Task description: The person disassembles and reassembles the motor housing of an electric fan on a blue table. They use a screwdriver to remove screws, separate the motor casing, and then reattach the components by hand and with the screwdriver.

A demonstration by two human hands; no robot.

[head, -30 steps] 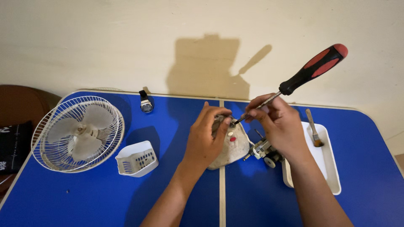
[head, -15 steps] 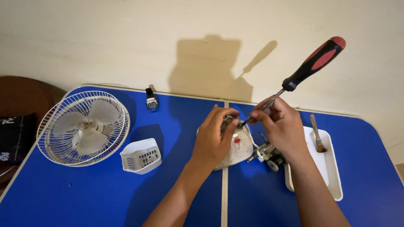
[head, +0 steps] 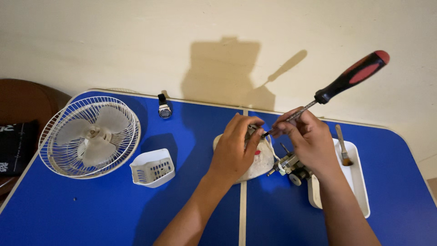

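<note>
Here, centre of the blue counter [head: 91, 214]: left hand [head: 236, 150] is clamped over a cream fan housing [head: 261, 159], pressing it down so it can't shift; fingers curl over its top edge. Right hand [head: 309, 139] pinches the metal shaft of a screwdriver [head: 337, 86] low, near the tip, prob. for fine control, so the handle sticks out free. Screwdriver's long axis runs diagonal: red/black handle up toward 2 o'clock, tip down toward 8 o'clock, meeting the housing just beside the left fingertips [head: 257, 134]. Both grips closed, left on housing, right on driver.

A small motor assy [head: 291, 165] lies at 4 o'clock of the housing, under the right wrist. White tray [head: 359, 182] at 3 o'clock holds a brush [head: 342, 146], kept w/in reach. At 9 o'clock: white vented cover [head: 152, 167], then fan guard w/ blades [head: 89, 135]. Wristwatch [head: 164, 108] at 11 o'clock, near the wall.
</note>
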